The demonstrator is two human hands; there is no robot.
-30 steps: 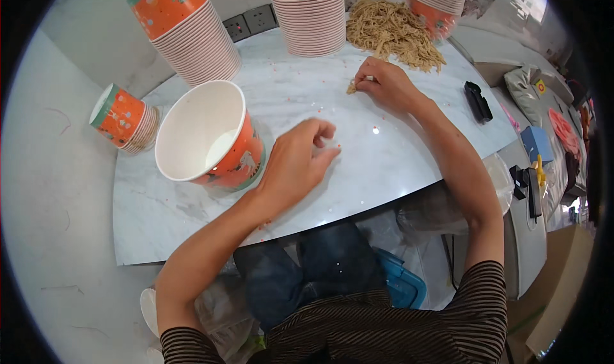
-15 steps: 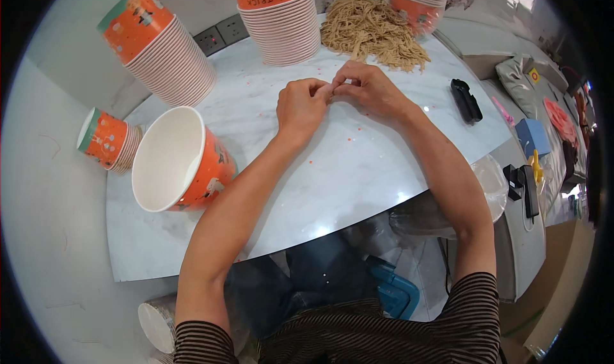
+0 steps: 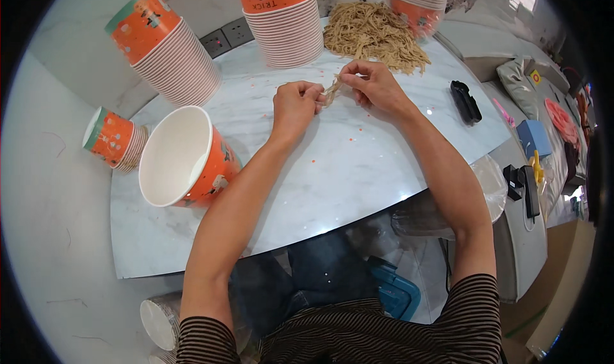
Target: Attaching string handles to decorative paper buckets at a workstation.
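A small bunch of thin tan strands (image 3: 331, 90) stretches between my two hands above the white marbled table (image 3: 332, 172). My left hand (image 3: 294, 108) pinches its lower left end. The fingertips of my right hand (image 3: 376, 88) are closed on its upper right end. Just beyond my hands lies a loose heap of similar tan strands (image 3: 374, 37), which look like shredded paper or fibre. Left of my left forearm stands a large orange paper bucket (image 3: 220, 169) with a white inside, its mouth tilted toward me in the picture.
Stacks of orange-patterned paper cups (image 3: 176, 60) line the back, including a middle stack (image 3: 284, 31) and a plastic-wrapped one (image 3: 419, 9). A smaller stack (image 3: 115, 140) is at left. A black object (image 3: 465, 102) lies at right. Small orange bits (image 3: 351, 139) dot the tabletop.
My hands were close together with the strands mostly hidden between the fingers. They have drawn apart, and the tan bunch now shows between them. The view has shifted slightly.
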